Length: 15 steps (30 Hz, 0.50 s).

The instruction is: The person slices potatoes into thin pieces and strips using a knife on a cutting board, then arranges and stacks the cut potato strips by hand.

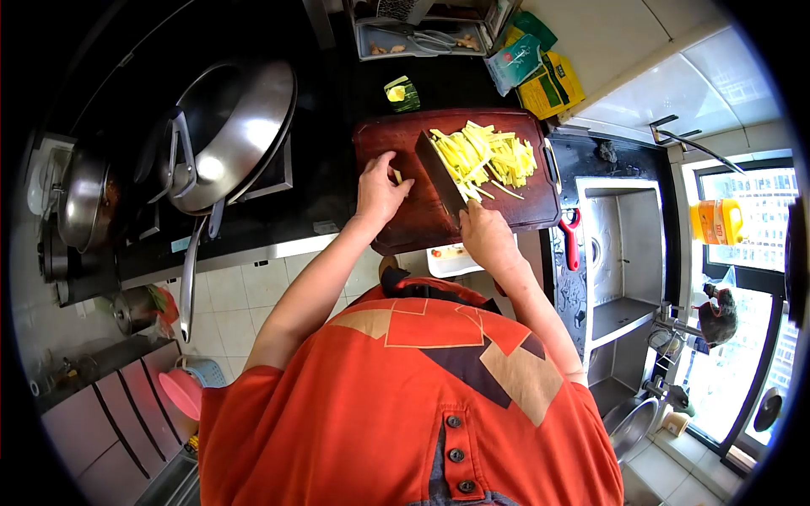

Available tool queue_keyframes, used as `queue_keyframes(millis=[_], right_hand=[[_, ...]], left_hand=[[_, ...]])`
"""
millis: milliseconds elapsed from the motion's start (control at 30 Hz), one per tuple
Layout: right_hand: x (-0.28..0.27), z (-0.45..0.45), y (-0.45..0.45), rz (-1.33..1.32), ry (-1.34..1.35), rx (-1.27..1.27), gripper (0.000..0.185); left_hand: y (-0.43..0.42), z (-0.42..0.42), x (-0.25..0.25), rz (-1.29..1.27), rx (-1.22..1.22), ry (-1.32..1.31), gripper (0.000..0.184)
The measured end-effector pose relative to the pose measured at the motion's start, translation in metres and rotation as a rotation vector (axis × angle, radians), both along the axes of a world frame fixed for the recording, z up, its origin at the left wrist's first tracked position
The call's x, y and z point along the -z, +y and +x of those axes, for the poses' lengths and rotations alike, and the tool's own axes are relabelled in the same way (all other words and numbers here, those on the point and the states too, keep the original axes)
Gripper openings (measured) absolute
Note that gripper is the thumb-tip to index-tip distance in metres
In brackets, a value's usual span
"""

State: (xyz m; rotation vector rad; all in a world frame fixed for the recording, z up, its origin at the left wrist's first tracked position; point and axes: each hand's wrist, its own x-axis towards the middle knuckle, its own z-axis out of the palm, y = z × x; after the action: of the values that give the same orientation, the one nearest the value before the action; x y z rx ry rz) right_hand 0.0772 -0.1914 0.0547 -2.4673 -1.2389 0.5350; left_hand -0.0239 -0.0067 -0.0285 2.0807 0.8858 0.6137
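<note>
My right hand grips a cleaver pointing to eleven o'clock, yellow vegetable strips at twelve, and I can't tell if my left hand holds anything.

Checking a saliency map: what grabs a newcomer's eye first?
The orange-red shirt filling the bottom centre. Above it, bright yellow strips lie on the right of the dark red board, beside the knife. At upper left, a big shiny pan.
</note>
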Motion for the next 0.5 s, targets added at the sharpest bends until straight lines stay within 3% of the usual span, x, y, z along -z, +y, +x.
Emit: queue_keyframes(millis=[100, 167, 233, 333, 500], right_hand=[[-0.010, -0.004, -0.003, 0.024, 0.036, 0.021, 0.022], [-0.010, -0.009, -0.003, 0.054, 0.090, 0.029, 0.021], [-0.004, -0.013, -0.002, 0.087, 0.111, 0.017, 0.021], [0.002, -0.019, 0.004, 0.132, 0.151, 0.022, 0.020], [0.002, -0.027, 0.009, 0.093, 0.154, 0.001, 0.020]], left_hand=[[-0.004, -0.011, -0.022, 0.069, -0.064, 0.019, 0.049], [0.008, -0.023, 0.002, 0.119, -0.061, -0.020, 0.027], [0.005, -0.022, -0.022, -0.425, -0.069, 0.126, 0.016], [0.009, -0.008, -0.029, -0.553, 0.053, 0.277, 0.022], [0.014, 0.011, -0.029, -0.648, 0.050, 0.318, 0.018]])
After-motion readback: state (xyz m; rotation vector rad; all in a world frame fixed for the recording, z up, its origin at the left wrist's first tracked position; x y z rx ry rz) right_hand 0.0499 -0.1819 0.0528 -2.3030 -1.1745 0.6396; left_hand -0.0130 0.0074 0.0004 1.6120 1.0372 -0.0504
